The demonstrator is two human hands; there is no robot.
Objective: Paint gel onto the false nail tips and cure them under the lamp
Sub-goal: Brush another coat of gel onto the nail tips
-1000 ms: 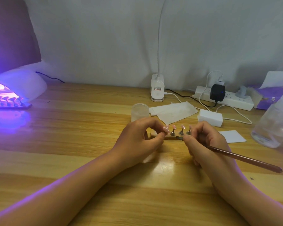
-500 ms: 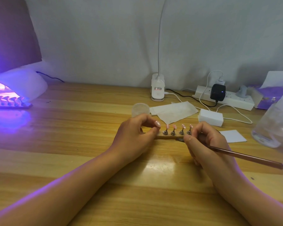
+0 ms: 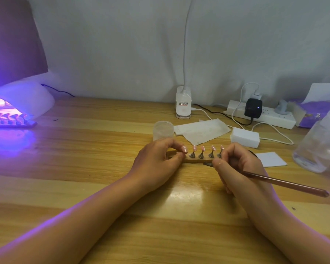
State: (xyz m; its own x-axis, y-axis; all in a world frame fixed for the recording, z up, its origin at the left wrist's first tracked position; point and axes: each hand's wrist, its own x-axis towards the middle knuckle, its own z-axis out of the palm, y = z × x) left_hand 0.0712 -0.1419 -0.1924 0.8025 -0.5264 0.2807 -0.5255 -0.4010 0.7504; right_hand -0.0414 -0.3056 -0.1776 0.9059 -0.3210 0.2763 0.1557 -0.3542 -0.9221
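Observation:
A wooden holder strip lies on the table at centre, carrying several pink false nail tips on small metal stands. My left hand pinches the strip's left end between thumb and fingers. My right hand holds the strip's right end and grips a brown gel brush, whose handle points right and whose bristle end sits by the strip. At the far left a white curing lamp glows violet over another strip of tips.
Behind the strip stand a small clear cup, paper wipes, a white block and a clip desk lamp base. A power strip, a clear bottle, a white card and a purple tissue pack are at the right.
My left hand shifted from fingering the leftmost tip to pinching the strip's left end, uncovering more of the strip. The strip and right hand stayed almost in place.

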